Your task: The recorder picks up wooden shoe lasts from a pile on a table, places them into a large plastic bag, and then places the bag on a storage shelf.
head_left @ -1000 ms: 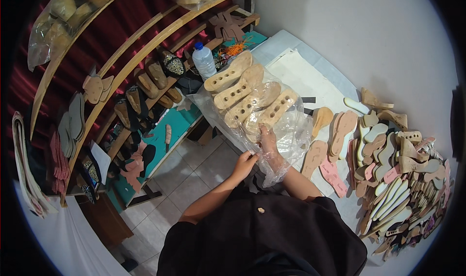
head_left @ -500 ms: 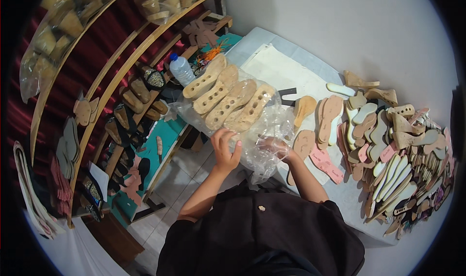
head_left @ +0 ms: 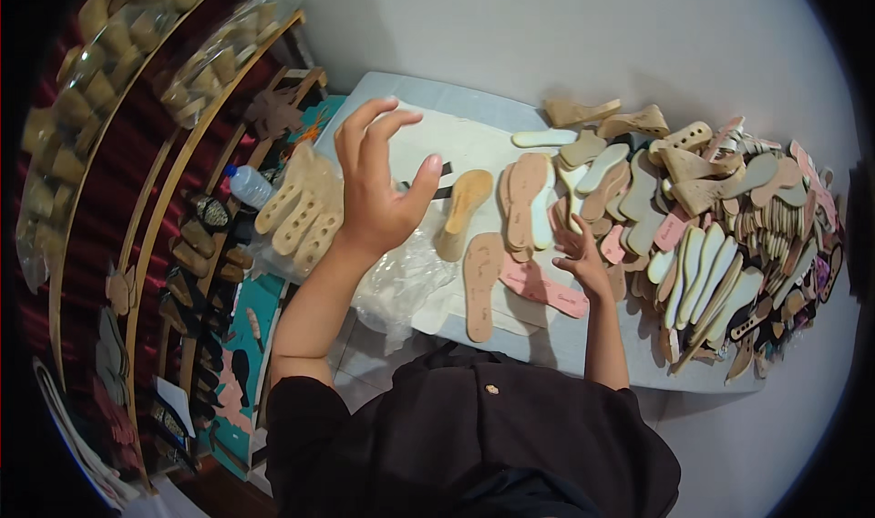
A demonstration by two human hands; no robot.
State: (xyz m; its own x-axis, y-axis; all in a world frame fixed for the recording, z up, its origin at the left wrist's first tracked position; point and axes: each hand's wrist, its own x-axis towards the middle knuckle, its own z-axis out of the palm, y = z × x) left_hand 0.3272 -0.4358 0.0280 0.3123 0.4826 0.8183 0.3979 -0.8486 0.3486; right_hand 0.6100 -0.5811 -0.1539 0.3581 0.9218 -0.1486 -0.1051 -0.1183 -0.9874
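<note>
My left hand point(head_left: 378, 185) is raised above the table, its fingers curved and apart, with nothing in it. Behind its wrist lie wooden wedge soles with round holes point(head_left: 296, 212) on a crumpled clear plastic bag point(head_left: 401, 285). Between my hands rests a single wooden wedge point(head_left: 467, 208), beside a stack of tan insoles point(head_left: 524, 199). Another tan insole point(head_left: 480, 290) lies nearer me. My right hand point(head_left: 581, 255), fingers spread and nothing held, hovers beside the pink insole pieces point(head_left: 545, 290). Whether it touches anything below, I cannot tell.
A large heap of insoles and wedges point(head_left: 711, 253) covers the table's right side. At left, a wooden shelf rack point(head_left: 146, 190) bears shoes and bagged heels point(head_left: 214, 71). A water bottle point(head_left: 248, 188) stands between rack and table; the wall point(head_left: 510, 35) is behind.
Both hands have left the plastic bag. My left hand has risen and my right has moved right toward the insoles. The view has shifted right, and the bag lies flatter beside the holed wedges.
</note>
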